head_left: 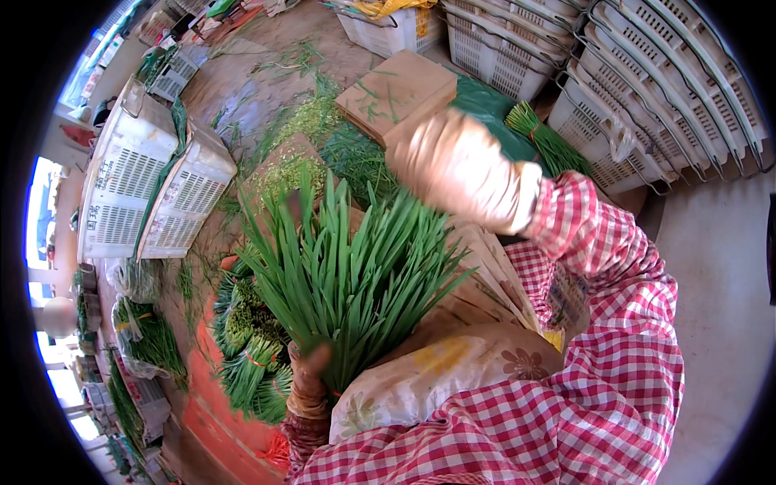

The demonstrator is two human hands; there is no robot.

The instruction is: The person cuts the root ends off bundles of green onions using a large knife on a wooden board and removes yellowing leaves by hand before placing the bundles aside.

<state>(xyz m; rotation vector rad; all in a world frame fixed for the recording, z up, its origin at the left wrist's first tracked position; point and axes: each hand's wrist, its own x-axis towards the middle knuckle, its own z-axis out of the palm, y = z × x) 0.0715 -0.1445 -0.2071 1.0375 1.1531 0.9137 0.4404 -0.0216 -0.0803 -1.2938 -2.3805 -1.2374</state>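
One sleeve (618, 339) flanks one leafy bunch (356, 275) the left grip (310, 370) holds.

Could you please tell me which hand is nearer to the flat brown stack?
The right hand, blurred by the near edge of the brown stack; the left hand is farther off, holding the green bunch.

Bright glare at left, right fingers (422, 152) motion-blurred, straight edges bowed
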